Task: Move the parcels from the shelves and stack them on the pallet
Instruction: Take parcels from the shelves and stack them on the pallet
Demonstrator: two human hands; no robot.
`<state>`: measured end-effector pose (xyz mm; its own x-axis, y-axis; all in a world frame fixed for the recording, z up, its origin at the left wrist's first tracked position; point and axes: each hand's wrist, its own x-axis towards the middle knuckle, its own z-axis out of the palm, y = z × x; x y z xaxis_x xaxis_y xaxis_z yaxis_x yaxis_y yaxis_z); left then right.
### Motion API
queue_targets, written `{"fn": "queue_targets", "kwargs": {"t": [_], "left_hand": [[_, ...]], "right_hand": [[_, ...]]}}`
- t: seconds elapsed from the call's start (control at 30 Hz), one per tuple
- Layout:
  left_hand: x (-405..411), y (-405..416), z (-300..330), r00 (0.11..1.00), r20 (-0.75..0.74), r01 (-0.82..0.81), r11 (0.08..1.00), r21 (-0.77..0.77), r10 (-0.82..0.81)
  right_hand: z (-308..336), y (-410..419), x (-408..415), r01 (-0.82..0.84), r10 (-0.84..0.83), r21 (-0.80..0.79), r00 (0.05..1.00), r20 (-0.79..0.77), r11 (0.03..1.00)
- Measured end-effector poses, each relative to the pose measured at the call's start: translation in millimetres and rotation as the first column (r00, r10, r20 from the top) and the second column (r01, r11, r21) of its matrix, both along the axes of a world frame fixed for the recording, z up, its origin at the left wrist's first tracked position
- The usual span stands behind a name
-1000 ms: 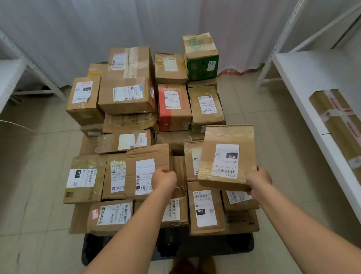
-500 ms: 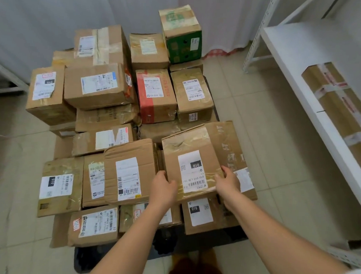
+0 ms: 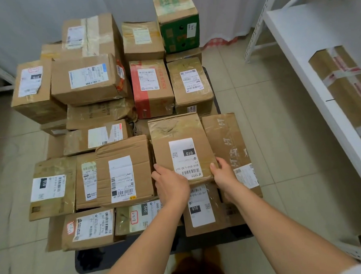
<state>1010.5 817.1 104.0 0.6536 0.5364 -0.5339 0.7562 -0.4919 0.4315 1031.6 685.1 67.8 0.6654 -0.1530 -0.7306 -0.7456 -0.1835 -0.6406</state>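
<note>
Parcel (image 3: 181, 149) with a white "010" label lies between both hands: left hand (image 3: 171, 184) grips its near-left corner, right hand (image 3: 224, 174) its near-right edge.

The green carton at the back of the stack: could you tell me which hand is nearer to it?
Right. The right hand sits at the front of the stack roughly below the green carton, while the left hand lies farther left; both grip one labelled parcel.

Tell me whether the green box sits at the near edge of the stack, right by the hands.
No. The green box stands at the far back of the stack, while both hands hold a brown parcel at the near side.
</note>
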Motion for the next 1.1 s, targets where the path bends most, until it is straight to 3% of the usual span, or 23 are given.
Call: {"fn": "queue_targets", "kwargs": {"t": [0.13,0.3,0.53,0.77,0.93,1.1], "left_hand": [[3,-3,-7,1.0,-0.012,0.027,0.999,0.022,-0.026],[8,-4,-16,0.994,-0.052,0.098,0.995,-0.02,-0.099],[10,-12,-28,0.973,-0.136,0.167,0.974,-0.153,-0.188],[7,-8,-36,0.958,-0.284,0.001,0.991,-0.135,-0.04],[-1,-5,-46,0.981,-0.188,-0.082,0.972,-0.219,0.041],[-5,-5,-48,0.999,-0.053,-0.013,0.973,-0.232,0.0]], "right_hand": [[-11,1,1,-0.048,0.042,-0.18,0.998,-0.036,0.983],[-21,4,-1,-0.022,0.027,-0.195,0.999,0.021,0.981],[-26,1,-10,-0.04,0.036,-0.241,0.999,-0.022,0.97],[-21,-3,-10,-0.048,0.044,-0.236,0.999,-0.023,0.971],[-26,-5,-12,0.05,-0.051,-0.208,0.999,0.001,0.977],[-21,-5,-17,0.122,-0.104,-0.259,0.991,0.083,0.958]]}}
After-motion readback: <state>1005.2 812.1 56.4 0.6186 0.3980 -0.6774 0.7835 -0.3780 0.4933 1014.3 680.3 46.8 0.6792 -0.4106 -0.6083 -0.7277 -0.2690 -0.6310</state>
